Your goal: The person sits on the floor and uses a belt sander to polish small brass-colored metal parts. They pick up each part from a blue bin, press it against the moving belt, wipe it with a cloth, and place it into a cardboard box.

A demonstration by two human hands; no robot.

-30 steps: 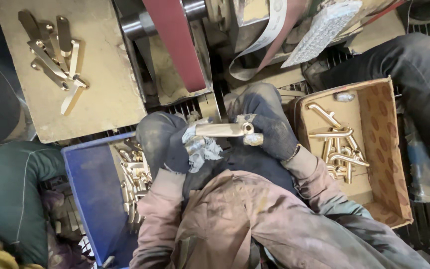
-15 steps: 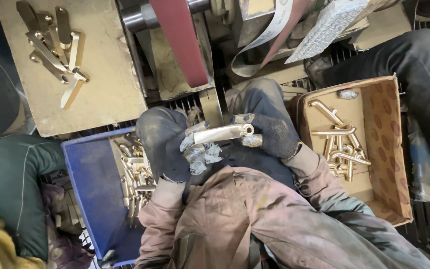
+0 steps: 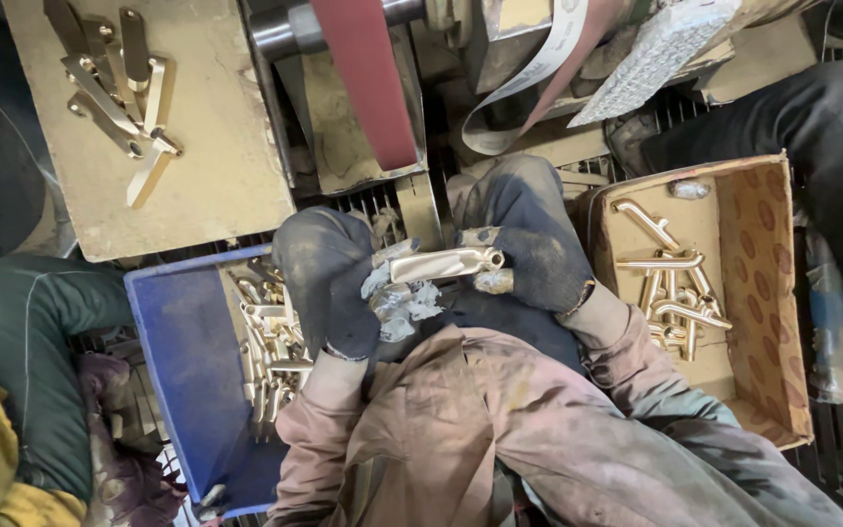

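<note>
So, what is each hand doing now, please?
Left hand: closed on the brass handle, near its rag-wrapped end.
Right hand: closed on the same handle's other end.

A single head-worn camera looks steeply down over the wearer's chest and sleeves, close in; the wearer's body fills the lower frame from six o'clock, so the scene reads as seen from above and behind the arms; the left hand [image 3: 329, 283] and right hand [image 3: 529, 244] sit near centre; the red sanding belt [image 3: 368, 83] runs off at twelve o'clock; the blue bin [image 3: 182, 381] lies at eight o'clock, the cardboard box [image 3: 768, 293] at three o'clock; no second view overlaps it.
</note>
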